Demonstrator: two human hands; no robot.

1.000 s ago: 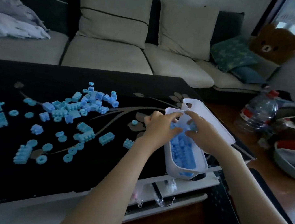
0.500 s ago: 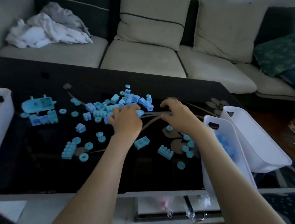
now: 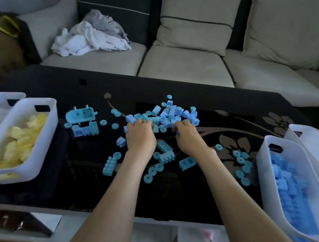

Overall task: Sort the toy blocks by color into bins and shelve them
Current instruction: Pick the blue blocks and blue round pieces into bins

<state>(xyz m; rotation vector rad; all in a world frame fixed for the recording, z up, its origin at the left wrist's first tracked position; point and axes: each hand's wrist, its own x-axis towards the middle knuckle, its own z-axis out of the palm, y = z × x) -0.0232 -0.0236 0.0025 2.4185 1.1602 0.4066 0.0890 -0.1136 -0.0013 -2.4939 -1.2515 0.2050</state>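
the left grip and right grip are curling their fingers round blue blocks at the near edge of the loose pile, mid table. a white bin of blue blocks is sitting at the right, a yellow-filled bin at the left.

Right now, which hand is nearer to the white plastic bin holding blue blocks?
Right. The right hand sits in the pile of loose blue blocks, some way left of the white plastic bin; the left hand is farther left, beyond the right hand.
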